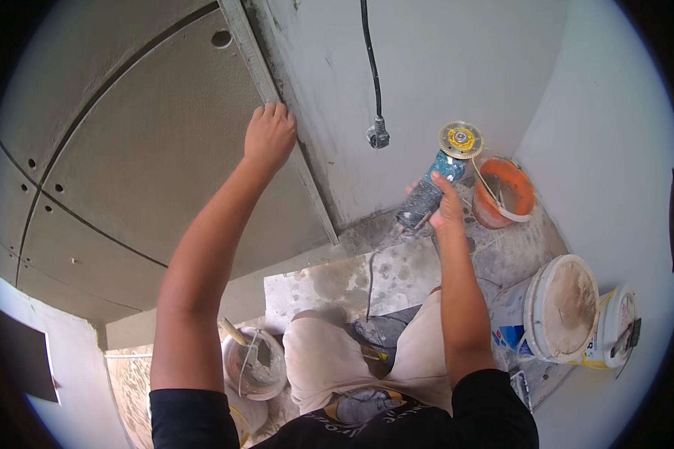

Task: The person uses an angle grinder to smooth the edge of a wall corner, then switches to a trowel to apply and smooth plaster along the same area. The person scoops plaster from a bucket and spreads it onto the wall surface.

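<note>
Two bare hands show in the head view, both coming from black sleeves. The left hand (272,136) is folded nearly closed on a long grey strip (316,188), its knuckles up and its fingertips hidden from sight; the strip runs slantwise above and below it. The right hand (446,208) is wrapped around the dark lower body of an angle grinder (428,191), thumb on top, with the tool's blue-green head and its yellow toothed disc (460,140) rising above the grip. To the left of the left hand spreads a grey panel (157,157) crossed by dark grooves. Between the hands, and higher than the right one, a black cable (372,67) hangs down to a plug (378,135). Just to the right of the right hand sits an orange bucket (518,179) with a pale handle. Farther right and lower stand a lidded white bucket (569,307) and a white-and-yellow bucket (615,325). Below the hands lies a stained pale board (322,280), and below the left hand, near its forearm, is a dirty bucket (275,380).
</note>
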`<act>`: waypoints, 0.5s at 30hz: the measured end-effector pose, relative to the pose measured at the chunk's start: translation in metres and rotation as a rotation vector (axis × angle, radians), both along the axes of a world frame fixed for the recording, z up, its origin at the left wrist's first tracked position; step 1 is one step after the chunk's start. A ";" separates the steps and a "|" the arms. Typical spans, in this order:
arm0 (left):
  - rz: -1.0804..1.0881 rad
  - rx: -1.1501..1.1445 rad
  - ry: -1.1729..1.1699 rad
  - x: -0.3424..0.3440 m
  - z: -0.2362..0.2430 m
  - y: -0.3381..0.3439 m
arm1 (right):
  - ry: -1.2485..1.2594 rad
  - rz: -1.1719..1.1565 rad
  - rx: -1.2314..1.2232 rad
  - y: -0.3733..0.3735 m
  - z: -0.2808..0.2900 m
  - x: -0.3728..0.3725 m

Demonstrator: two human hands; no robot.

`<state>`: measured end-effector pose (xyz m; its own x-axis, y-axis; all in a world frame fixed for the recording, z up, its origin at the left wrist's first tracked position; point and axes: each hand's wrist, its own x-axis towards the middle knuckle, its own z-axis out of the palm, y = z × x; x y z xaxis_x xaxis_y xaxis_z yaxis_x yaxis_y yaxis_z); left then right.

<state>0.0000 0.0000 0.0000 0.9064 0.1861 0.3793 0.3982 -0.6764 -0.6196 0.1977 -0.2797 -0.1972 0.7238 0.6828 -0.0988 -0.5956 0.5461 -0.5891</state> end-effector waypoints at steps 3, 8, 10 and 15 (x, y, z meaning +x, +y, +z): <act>-0.029 -0.074 -0.001 -0.015 -0.023 -0.013 | 0.134 -0.117 -0.051 -0.012 0.014 -0.047; -0.127 -0.071 -0.073 -0.005 -0.019 -0.011 | 0.237 -0.166 -0.011 0.023 0.003 -0.033; -0.098 -0.026 -0.053 -0.005 -0.017 -0.008 | 0.356 -0.152 0.147 0.037 0.016 -0.034; -0.054 -0.072 0.015 -0.007 0.005 -0.009 | 0.412 -0.248 0.180 0.060 0.050 -0.033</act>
